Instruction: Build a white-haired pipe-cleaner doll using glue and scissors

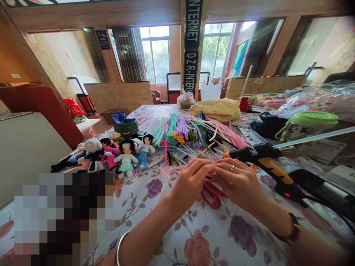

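My left hand (191, 177) and my right hand (238, 177) meet over the table, fingers bent and fingertips together. A bent pink pipe cleaner (173, 169) runs out to the left from behind my left hand's fingers, which are closed on it. Whatever lies between my right hand's pinched fingers is hidden. Red-handled scissors (211, 197) rest on the cloth just beneath both hands, their blades covered. Just beyond my right hand, a black and yellow glue gun (273, 166) has a long clear glue stick (318, 137) in its back and a red light showing.
Several fuzzy dolls (126, 157) crowd the left, before stacked green baskets (125, 127). Bundles of coloured pipe cleaners (181, 125) lie behind my hands. Farther back is a yellow checked cloth bundle (216, 110); a green-lidded jar (314, 120) stands right. Flowered cloth (155, 218) covers the table.
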Tool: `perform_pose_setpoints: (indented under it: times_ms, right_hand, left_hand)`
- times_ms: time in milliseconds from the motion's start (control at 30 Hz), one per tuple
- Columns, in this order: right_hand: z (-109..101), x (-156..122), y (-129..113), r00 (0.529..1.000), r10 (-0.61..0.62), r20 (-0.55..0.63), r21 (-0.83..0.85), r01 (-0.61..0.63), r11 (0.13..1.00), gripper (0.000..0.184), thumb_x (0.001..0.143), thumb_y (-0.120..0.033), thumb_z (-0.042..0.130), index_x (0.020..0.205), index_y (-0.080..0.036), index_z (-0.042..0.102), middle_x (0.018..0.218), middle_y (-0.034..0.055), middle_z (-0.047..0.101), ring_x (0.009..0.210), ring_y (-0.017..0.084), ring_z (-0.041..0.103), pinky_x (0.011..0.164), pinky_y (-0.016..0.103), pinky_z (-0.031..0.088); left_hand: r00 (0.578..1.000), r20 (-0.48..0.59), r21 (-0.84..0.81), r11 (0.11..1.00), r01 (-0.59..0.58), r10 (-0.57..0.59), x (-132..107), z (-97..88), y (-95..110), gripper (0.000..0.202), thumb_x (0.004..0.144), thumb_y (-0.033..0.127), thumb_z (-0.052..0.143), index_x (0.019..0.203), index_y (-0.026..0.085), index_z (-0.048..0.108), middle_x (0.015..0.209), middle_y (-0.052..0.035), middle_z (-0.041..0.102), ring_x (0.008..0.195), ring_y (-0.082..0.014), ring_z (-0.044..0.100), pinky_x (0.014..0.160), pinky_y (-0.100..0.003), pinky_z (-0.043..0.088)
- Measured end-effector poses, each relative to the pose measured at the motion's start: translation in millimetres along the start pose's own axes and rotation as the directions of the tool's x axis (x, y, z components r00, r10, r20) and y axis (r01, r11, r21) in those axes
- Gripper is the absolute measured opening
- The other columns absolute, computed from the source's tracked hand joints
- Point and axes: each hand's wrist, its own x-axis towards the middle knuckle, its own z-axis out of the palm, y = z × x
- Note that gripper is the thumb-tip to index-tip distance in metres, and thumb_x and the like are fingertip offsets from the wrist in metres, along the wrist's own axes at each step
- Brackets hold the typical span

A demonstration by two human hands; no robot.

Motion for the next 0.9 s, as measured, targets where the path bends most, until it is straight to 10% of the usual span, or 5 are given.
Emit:
perform_pose_setpoints:
  times_ms: [300,533,900]
  right_hand:
    - [-0.4,0.5,1.4,1.0,-0.007,0.0,-0.028,0.007,1.0,0.01,0.085,-0.014,0.058,0.083,-0.016,0.067,0.079,0.0049,0.072,0.077,0.021,0.064,0.07,0.035,0.052]
    - [0.9,-0.1,2.1,1.0,-0.019,0.012,-0.029,0.019,0.999,0.013,0.085,-0.012,0.055,0.083,-0.018,0.067,0.078,0.0041,0.072,0.077,0.019,0.064,0.07,0.034,0.052]
    - [-3.0,0.1,0.4,0.995,-0.086,0.051,-0.063,0.089,0.994,0.018,0.084,-0.01,0.052,0.087,-0.02,0.066,0.082,0.0035,0.073,0.082,0.02,0.065,0.072,0.035,0.052]
  left_hand:
    - [1.0,-0.01,0.012,1.0,-0.011,0.011,1.1,0.8,0.1,0.019,0.089,0.009,0.045,0.099,0.015,0.061,0.09,-0.0056,0.065,0.085,-0.0126,0.059,0.08,-0.026,0.052]
    - [0.976,-0.074,-0.106,0.975,0.195,-0.204,8.4,-0.8,2.8,0.007,0.081,0.015,0.062,0.078,0.019,0.067,0.073,-0.0006,0.07,0.069,-0.011,0.063,0.065,-0.022,0.053]
    - [0.994,0.049,0.136,0.987,0.089,-0.097,1.3,3.6,3.0,0.021,0.085,0.007,0.041,0.084,0.019,0.058,0.07,0.0004,0.051,0.062,-0.0112,0.049,0.058,-0.023,0.041]
